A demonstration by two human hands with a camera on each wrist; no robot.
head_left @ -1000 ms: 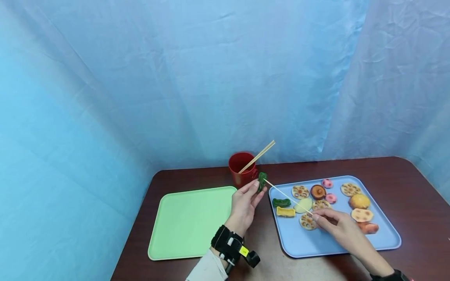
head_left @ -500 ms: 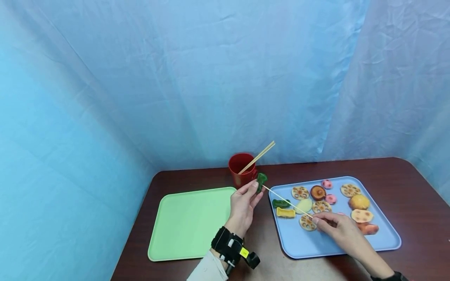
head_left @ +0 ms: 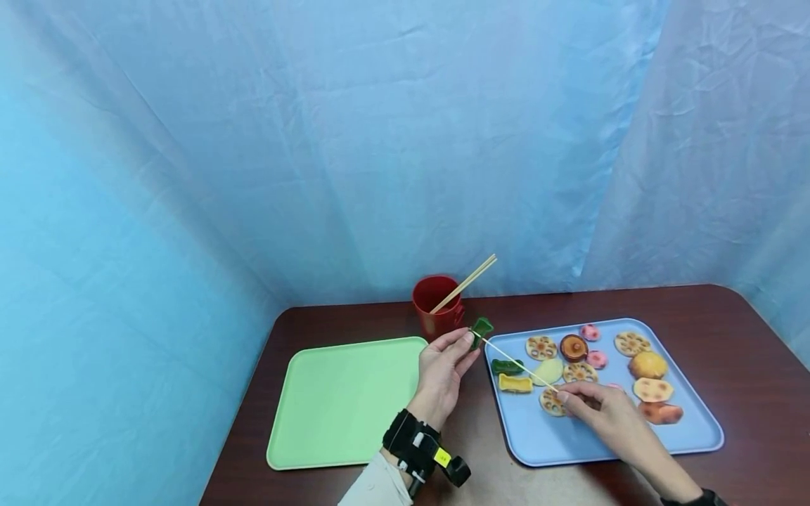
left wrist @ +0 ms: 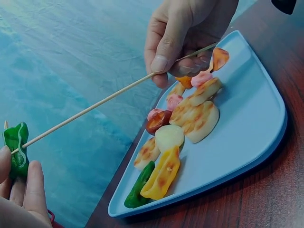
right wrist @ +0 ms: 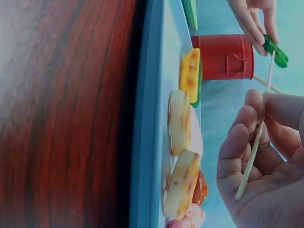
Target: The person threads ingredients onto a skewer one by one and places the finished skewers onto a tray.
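In the head view my left hand (head_left: pixel 441 372) pinches a green pepper piece (head_left: pixel 481 330) between thumb and fingers, above the gap between the two trays. My right hand (head_left: pixel 607 414) grips a thin wooden skewer (head_left: pixel 519 363) near its rear end, over the blue tray. The skewer slants up to the left, and its front end meets the green pepper piece (left wrist: pixel 18 147) in the left wrist view. Whether the tip has pierced the pepper I cannot tell. The right wrist view shows the skewer (right wrist: pixel 254 152) between thumb and fingertips, its blunt end across the palm.
A blue tray (head_left: pixel 538 450) on the right bears several toy food pieces, among them a yellow pepper piece (head_left: pixel 515 383) and lotus root slices (head_left: pixel 541 347). On the left lies a green tray (head_left: pixel 335 407). A red cup (head_left: pixel 436 320) with sticks stands behind.
My left hand has turned the green pepper piece, tilting its top to the right, and shifted slightly rightward. The right hand has moved the skewer only a little, keeping its front end at the pepper.
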